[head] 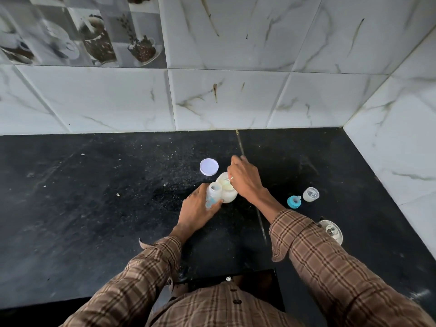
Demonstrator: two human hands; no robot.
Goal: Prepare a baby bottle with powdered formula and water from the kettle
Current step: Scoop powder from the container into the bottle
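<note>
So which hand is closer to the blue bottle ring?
Right. The right hand, over the formula jar, is nearer the blue ring; the left hand grips the bottle farther away.

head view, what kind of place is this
Most likely a home kitchen: a dark stone counter meets a marble-look tiled wall, with decorative tiles picturing cups at upper left. A formula jar and baby bottle stand on the counter.

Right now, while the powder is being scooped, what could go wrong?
1. The small clear baby bottle has a narrow mouth, so powder may spill onto the black countertop as the right hand carries the scoop over from the open white formula jar.
2. The left hand grips the bottle right against the jar, so a nudge might tip either.
</note>
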